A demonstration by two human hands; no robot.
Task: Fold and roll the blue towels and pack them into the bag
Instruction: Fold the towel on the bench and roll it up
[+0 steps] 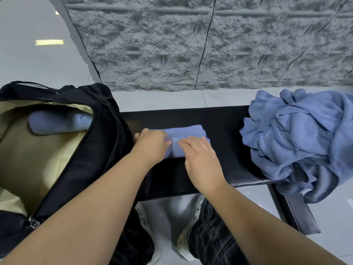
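Note:
A blue towel (183, 133), partly rolled, lies in the middle of the black bench (225, 131). My left hand (152, 144) grips the roll's left end with curled fingers. My right hand (200, 159) lies over the roll's right part, fingers fairly straight and pressing on it. At the left an open black bag (99, 142) with a beige lining holds a rolled blue towel (59, 123) near its far side. A heap of loose blue towels (298, 140) sits on the bench's right end, part of it hanging over the front edge.
A grey rough-textured wall panel (210, 44) stands behind the bench. The floor is pale glossy tile (38, 54). My legs in dark trousers and my pale shoes (185, 249) stand just in front of the bench.

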